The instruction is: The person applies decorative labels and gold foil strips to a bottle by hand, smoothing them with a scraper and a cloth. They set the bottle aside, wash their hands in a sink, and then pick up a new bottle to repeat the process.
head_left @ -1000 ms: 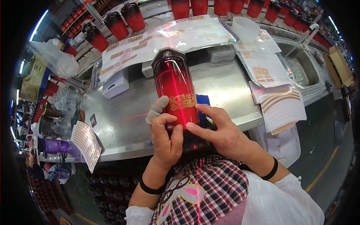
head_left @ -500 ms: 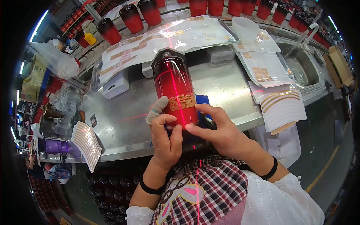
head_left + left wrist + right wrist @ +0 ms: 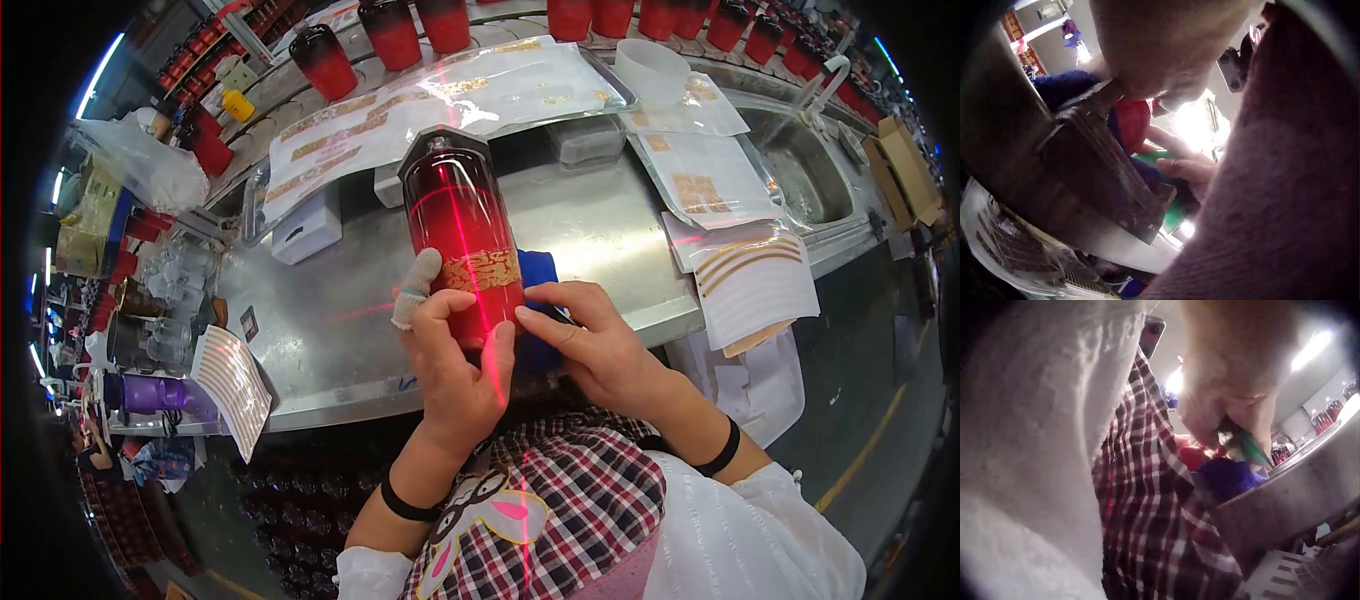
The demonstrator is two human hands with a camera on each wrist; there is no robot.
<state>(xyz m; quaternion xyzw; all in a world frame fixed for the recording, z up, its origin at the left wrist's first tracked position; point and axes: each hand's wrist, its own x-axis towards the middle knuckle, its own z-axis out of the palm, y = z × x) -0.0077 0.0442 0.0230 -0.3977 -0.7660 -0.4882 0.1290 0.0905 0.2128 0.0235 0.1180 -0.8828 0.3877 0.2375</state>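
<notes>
A glossy red bottle [image 3: 455,215], darker towards its neck, lies tilted with a gold patterned band [image 3: 494,270] round its lower part. The left hand [image 3: 450,365] grips its lower left side, with a cloth finger cover on one finger and the thumb near the base. At the lower right side, thumb and index fingertip of the right hand [image 3: 610,350] are close together by the glass. In the right wrist view this hand holds a flat green piece [image 3: 1249,449], partly hidden by the fingers. Blue cloth [image 3: 538,268] shows beside and beneath the bottle.
Patterned sheets [image 3: 360,125] lie behind the bottle, more sheets [image 3: 700,185] to the right, beside a sink [image 3: 805,175]. A striped sheet [image 3: 232,385] hangs over the left front edge. Red jars [image 3: 325,65] stand on a track at the back.
The left thumb has moved up and right across the bottle's base. The right thumb has risen towards the index finger. The band sits slightly differently, and the jars at the back have shifted right.
</notes>
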